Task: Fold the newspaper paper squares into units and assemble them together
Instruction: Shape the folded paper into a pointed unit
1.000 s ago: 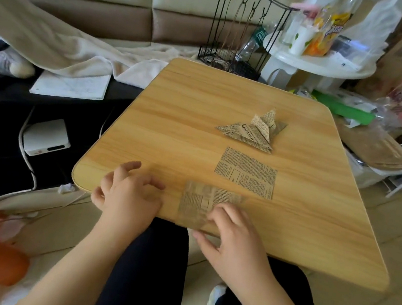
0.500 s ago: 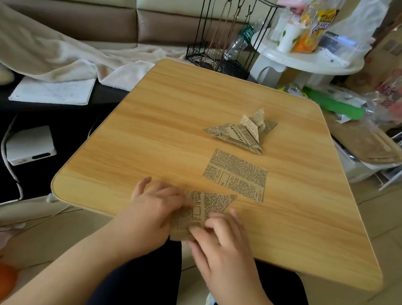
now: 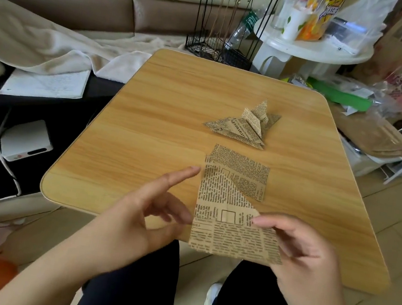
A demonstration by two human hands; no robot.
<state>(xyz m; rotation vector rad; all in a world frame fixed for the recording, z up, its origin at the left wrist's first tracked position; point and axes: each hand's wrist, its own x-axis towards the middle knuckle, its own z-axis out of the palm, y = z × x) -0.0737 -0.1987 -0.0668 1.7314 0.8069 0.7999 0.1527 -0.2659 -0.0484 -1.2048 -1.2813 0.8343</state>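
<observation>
Holding a newspaper paper square above the near edge of the wooden table, I pinch its right side with my right hand, thumb on the printed face and the other fingers curled behind it. One corner of the sheet is folded over, so a slanted edge runs down from its upper tip toward my thumb. My left hand is beside the sheet's left edge with its fingers loosely spread, forefinger stretched toward the upper tip; whether the fingertips touch the paper I cannot tell.

Just behind the held sheet, a flat paper square lies on the table, partly hidden by the raised one. Farther back, near the table's middle, sit the folded units, pointed pieces stacked against each other.

Beyond the far edge stand a black wire rack and a white round side table with a cup and a snack bag on it.
</observation>
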